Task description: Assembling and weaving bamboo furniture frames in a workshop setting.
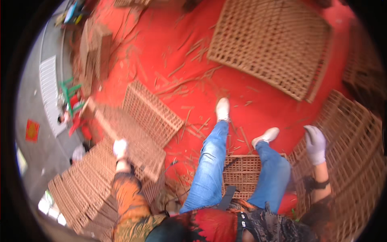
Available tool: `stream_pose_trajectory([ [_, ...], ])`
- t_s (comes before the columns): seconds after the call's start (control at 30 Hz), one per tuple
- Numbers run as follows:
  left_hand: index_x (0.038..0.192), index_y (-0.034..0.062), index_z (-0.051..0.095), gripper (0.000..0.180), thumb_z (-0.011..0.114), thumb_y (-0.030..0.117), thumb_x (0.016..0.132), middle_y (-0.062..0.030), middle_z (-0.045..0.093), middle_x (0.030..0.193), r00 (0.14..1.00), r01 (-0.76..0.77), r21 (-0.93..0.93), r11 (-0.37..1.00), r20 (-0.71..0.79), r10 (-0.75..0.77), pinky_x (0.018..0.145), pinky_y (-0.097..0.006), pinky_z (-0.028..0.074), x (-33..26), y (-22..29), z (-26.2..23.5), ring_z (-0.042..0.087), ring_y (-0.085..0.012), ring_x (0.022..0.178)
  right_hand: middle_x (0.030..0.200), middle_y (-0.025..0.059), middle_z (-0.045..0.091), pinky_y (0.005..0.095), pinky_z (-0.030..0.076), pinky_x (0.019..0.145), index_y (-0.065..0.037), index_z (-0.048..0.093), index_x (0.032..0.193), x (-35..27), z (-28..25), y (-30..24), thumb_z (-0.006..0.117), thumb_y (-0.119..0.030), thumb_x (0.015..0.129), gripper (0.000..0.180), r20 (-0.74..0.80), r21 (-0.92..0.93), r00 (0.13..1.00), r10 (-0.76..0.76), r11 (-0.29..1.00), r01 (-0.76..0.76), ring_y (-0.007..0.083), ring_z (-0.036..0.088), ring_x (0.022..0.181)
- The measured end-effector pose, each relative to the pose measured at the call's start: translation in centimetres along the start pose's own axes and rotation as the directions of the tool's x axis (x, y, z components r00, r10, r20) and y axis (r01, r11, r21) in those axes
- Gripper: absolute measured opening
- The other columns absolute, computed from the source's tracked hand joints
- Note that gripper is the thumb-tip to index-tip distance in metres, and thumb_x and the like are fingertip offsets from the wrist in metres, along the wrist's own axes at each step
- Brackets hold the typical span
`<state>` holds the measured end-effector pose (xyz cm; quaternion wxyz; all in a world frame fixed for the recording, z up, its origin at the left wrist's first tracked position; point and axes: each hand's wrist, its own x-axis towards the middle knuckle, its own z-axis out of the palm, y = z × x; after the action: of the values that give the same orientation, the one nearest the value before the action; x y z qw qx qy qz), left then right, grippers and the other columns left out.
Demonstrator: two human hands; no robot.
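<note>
Brown wooden latticework forms a tilted rectangular panel [135, 139] whose near edge the white-gloved left hand [120, 148] grips. Well apart, the white-gloved right hand [315, 144] is loosely open beside large brown lattice panels [346, 125]. Gold markings on a square red sheet [32, 130], far left, are illegible.

Hands [315, 146] in white gloves [120, 148]. Orange-black patterned left sleeve [129, 192], dark right wrist strap [321, 185]. Red-and-dark top [211, 224], blue jeans [209, 161], white shoes [222, 109].
</note>
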<state>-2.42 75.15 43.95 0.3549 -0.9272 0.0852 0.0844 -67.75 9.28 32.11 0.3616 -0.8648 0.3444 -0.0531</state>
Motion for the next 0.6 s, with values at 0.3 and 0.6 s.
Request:
stream_pose_trajectory([
  [0.3,0.109,0.0021,0.059,0.041,0.057,0.012,0.07,-0.0069,0.064,0.096,0.894,0.388,-0.92,-0.049,0.363,0.262,0.077,-0.032,0.052,-10.4,-1.9,-29.4,0.062,-0.0198,0.084,0.091,0.0108,0.063,0.0359,0.051,0.074,-0.01,0.063,0.098,0.3,-9.3,-12.9,0.059,-0.011,0.085,0.014,-0.194,0.062,0.972,0.129,0.991,-0.119,0.0298,0.062,0.086],
  [0.6,0.107,-0.0023,0.053,0.037,0.061,0.003,0.071,-0.0062,0.057,0.088,0.895,0.131,-0.97,-0.203,0.027,0.446,0.071,-0.029,0.049,-7.0,9.1,-39.8,0.058,-0.0174,0.076,0.096,0.0108,0.062,0.0407,0.051,0.077,-0.013,0.062,0.1,3.3,-8.5,-20.1,0.055,-0.021,0.087,0.017,0.088,-0.117,0.984,0.153,0.983,-0.143,0.0301,0.061,0.09],
])
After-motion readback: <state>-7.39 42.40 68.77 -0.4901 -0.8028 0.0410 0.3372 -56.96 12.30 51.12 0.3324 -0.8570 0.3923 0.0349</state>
